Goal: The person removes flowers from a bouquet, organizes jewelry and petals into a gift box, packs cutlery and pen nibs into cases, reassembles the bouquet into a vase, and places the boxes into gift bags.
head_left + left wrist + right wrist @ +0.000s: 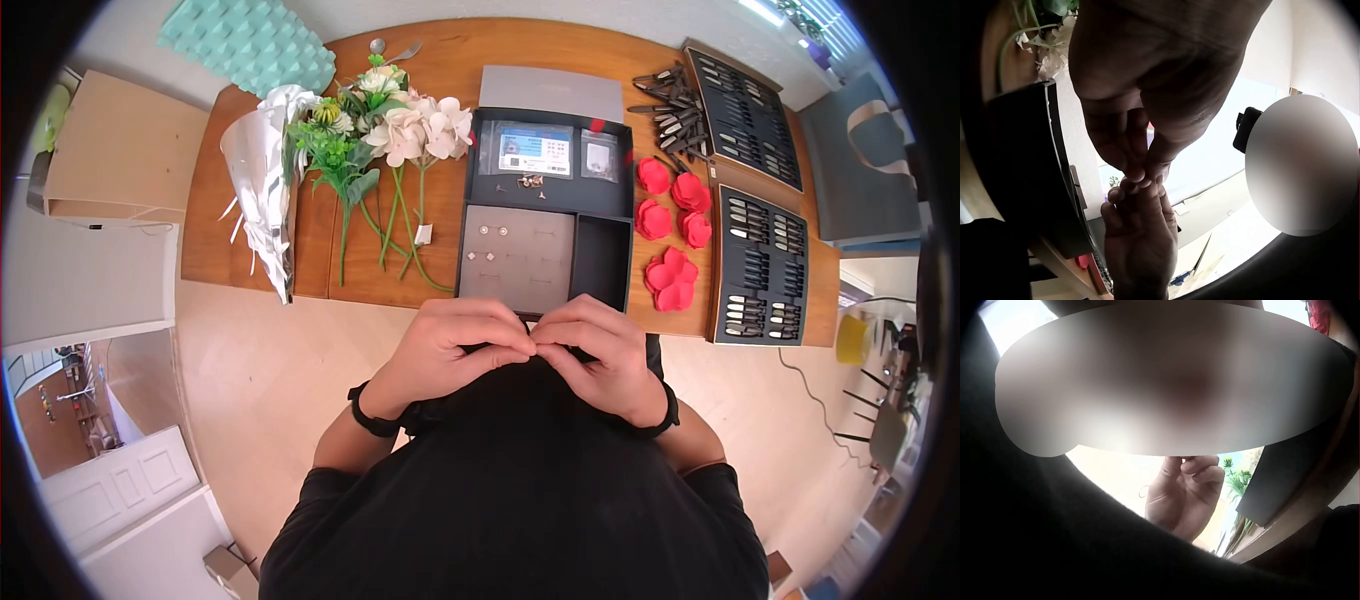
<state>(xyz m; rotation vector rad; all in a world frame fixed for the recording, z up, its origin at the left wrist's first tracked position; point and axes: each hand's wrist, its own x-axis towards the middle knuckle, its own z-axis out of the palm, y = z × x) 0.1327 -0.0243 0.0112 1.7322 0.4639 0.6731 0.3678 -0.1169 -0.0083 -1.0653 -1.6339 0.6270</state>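
Pinching something too small to tell with left fingers [478, 332] and right fingers [582, 336], maybe keeping it steady.

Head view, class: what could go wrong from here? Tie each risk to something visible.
The left hand and right hand meet at the fingertips beyond the near edge of the table. Anything tiny pinched there, too small to make out, might miss the table if dropped.

The small loose pieces in the box could scatter if a hand knocked it.
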